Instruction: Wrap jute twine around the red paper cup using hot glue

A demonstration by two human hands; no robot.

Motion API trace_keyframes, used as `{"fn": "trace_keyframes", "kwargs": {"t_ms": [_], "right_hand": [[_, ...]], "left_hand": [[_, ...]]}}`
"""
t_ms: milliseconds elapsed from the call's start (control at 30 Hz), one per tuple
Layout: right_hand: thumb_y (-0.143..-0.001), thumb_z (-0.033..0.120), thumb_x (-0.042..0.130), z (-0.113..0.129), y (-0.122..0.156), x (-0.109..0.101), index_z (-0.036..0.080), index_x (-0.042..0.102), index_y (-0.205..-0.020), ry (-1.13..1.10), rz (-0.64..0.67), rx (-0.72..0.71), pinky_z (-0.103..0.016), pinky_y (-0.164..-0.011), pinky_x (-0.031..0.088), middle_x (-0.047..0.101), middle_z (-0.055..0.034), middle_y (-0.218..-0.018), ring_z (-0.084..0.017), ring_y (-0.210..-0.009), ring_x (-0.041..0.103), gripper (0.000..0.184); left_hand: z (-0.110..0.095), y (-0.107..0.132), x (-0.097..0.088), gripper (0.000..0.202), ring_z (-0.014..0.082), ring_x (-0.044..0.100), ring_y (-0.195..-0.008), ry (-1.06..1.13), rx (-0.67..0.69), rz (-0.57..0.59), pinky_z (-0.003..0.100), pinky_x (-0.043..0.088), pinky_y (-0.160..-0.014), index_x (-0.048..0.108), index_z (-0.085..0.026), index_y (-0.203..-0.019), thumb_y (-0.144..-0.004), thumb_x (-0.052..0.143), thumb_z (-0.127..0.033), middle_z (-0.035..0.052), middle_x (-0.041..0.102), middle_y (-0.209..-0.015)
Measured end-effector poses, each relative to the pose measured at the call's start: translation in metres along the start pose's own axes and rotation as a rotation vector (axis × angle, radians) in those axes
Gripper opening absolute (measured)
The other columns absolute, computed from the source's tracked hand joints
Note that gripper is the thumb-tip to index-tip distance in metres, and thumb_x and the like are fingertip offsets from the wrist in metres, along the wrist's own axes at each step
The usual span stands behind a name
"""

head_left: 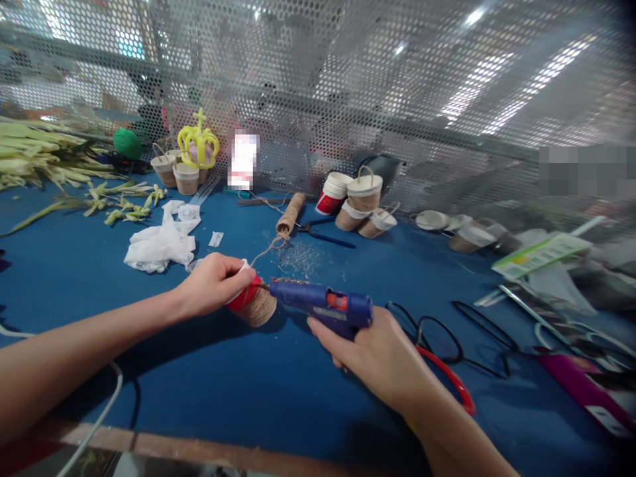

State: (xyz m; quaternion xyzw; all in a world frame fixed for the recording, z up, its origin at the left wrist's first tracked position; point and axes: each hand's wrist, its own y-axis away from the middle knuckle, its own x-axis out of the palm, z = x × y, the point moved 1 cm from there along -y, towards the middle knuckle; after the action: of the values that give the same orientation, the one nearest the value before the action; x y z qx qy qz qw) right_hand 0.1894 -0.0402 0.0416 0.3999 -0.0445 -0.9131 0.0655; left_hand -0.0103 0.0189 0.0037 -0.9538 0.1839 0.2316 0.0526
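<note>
My left hand (214,283) is closed around a red paper cup (252,301) lying on its side, its lower part wrapped in brown twine. A strand of twine runs from the cup up to a twine spool (291,214) further back on the blue table (209,371). My right hand (373,352) grips a blue hot glue gun (322,303), whose nozzle touches the cup at the edge of the twine wrap.
Twine-wrapped cups (365,202) stand behind the spool, more beside a yellow crown (199,143) at back left. Crumpled white plastic (161,242) and green leaves (44,159) lie left. Black scissors (325,236), red-handled scissors (450,374) and cables lie right. A perforated metal screen (348,86) closes the back.
</note>
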Motion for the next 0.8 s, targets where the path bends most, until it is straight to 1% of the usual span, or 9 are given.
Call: {"fn": "trace_keyframes", "kwargs": {"t_ms": [67, 167, 300, 400, 533, 700, 800], "right_hand": [[-0.070, 0.032, 0.054, 0.0012, 0.0004, -0.0017, 0.019, 0.042, -0.047, -0.025, 0.041, 0.029, -0.021, -0.036, 0.039, 0.048, 0.0037, -0.036, -0.009, -0.033, 0.046, 0.029], [-0.069, 0.032, 0.054, 0.0015, 0.0005, -0.0035, 0.019, 0.043, -0.047, -0.029, 0.081, 0.032, -0.020, -0.037, 0.040, 0.049, 0.0034, -0.036, -0.009, -0.033, 0.047, 0.028], [-0.071, 0.034, 0.053, -0.0004, -0.0037, -0.0054, 0.019, 0.044, -0.045, -0.037, 0.062, 0.020, -0.020, -0.038, 0.041, 0.048, 0.0032, -0.035, -0.009, -0.033, 0.047, 0.031], [-0.071, 0.035, 0.052, -0.0014, -0.0070, -0.0058, 0.018, 0.045, -0.047, -0.040, 0.066, 0.039, -0.020, -0.038, 0.042, 0.048, 0.0029, -0.036, -0.009, -0.033, 0.047, 0.031], [-0.072, 0.035, 0.052, -0.0008, -0.0068, -0.0056, 0.017, 0.046, -0.048, -0.053, 0.082, 0.054, -0.020, -0.038, 0.041, 0.049, 0.0026, -0.036, -0.009, -0.034, 0.047, 0.030], [-0.071, 0.034, 0.052, -0.0018, -0.0037, -0.0056, 0.018, 0.044, -0.045, -0.074, 0.086, 0.048, -0.019, -0.036, 0.040, 0.048, 0.0032, -0.034, -0.009, -0.032, 0.046, 0.032], [-0.071, 0.035, 0.052, -0.0034, -0.0050, -0.0062, 0.018, 0.046, -0.047, -0.074, 0.082, 0.041, -0.020, -0.036, 0.041, 0.049, 0.0027, -0.036, -0.009, -0.032, 0.046, 0.031]], "left_hand": [[-0.0002, 0.0005, 0.0000, 0.034, 0.0086, 0.043, -0.046, 0.001, 0.003, 0.016, 0.019, 0.033, -0.043, 0.062, -0.010, -0.066, -0.075, 0.041, -0.035, -0.0005, 0.054, -0.051], [0.0000, 0.0010, -0.0004, 0.034, 0.0088, 0.044, -0.047, 0.000, 0.012, 0.028, 0.019, 0.034, -0.043, 0.062, -0.011, -0.065, -0.075, 0.042, -0.035, -0.0005, 0.054, -0.053], [0.0014, 0.0007, -0.0003, 0.034, 0.0092, 0.046, -0.048, -0.007, 0.034, 0.017, 0.019, 0.035, -0.045, 0.060, -0.011, -0.060, -0.076, 0.042, -0.036, -0.0004, 0.055, -0.053], [0.0021, 0.0008, 0.0002, 0.035, 0.0093, 0.046, -0.048, -0.009, 0.043, 0.025, 0.019, 0.035, -0.045, 0.058, -0.012, -0.057, -0.076, 0.041, -0.036, -0.0005, 0.054, -0.052], [0.0019, 0.0014, 0.0001, 0.036, 0.0094, 0.046, -0.048, -0.006, 0.050, 0.034, 0.019, 0.036, -0.046, 0.057, -0.012, -0.057, -0.077, 0.040, -0.036, -0.0002, 0.054, -0.052], [0.0026, 0.0013, -0.0003, 0.034, 0.0095, 0.046, -0.049, -0.001, 0.053, 0.046, 0.019, 0.036, -0.046, 0.058, -0.012, -0.058, -0.077, 0.041, -0.036, 0.0003, 0.055, -0.053], [0.0036, 0.0011, 0.0004, 0.035, 0.0100, 0.047, -0.050, 0.005, 0.042, 0.041, 0.019, 0.037, -0.046, 0.059, -0.012, -0.060, -0.076, 0.041, -0.037, 0.0002, 0.054, -0.053]]}}
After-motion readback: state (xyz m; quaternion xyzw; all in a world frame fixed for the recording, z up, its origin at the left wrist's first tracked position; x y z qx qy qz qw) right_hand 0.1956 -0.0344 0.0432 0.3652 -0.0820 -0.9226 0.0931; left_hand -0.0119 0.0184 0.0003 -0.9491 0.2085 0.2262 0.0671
